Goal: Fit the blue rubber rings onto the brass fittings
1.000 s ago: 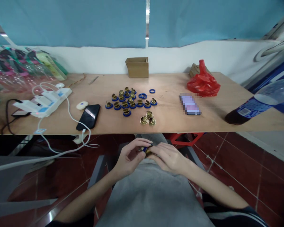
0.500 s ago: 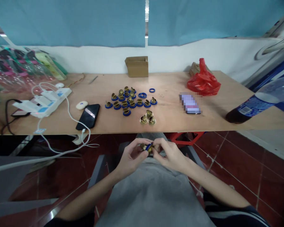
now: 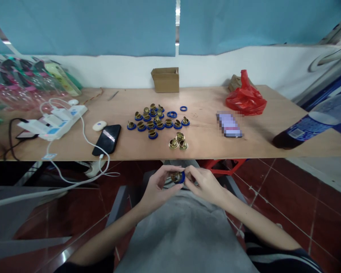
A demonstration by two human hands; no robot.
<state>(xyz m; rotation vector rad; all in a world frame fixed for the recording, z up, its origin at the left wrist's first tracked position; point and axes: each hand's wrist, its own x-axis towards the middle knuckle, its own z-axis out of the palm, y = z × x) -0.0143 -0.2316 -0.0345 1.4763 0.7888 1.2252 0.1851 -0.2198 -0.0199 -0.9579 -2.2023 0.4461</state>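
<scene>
Both hands meet over my lap, just below the table's front edge. My left hand (image 3: 157, 188) pinches a small brass fitting (image 3: 175, 176). My right hand (image 3: 204, 184) pinches the blue ring (image 3: 182, 177) that sits on that fitting. On the wooden table (image 3: 204, 136) above lies a cluster of several brass fittings with blue rings (image 3: 155, 121). Three bare brass fittings (image 3: 178, 142) stand nearer the front edge. Two loose blue rings (image 3: 176, 112) lie behind the cluster.
A black phone (image 3: 107, 139) on a white cable, a white power strip (image 3: 52, 121) and a small white puck lie at the left. A cardboard box (image 3: 165, 80) stands at the back, with a red plastic bag (image 3: 246, 99), another phone (image 3: 229, 124) and a dark bottle (image 3: 309, 125) at the right.
My hands have risen slightly and parted a little. The brass fitting with its blue ring, earlier half hidden between the fingers, now shows plainly between the fingertips.
</scene>
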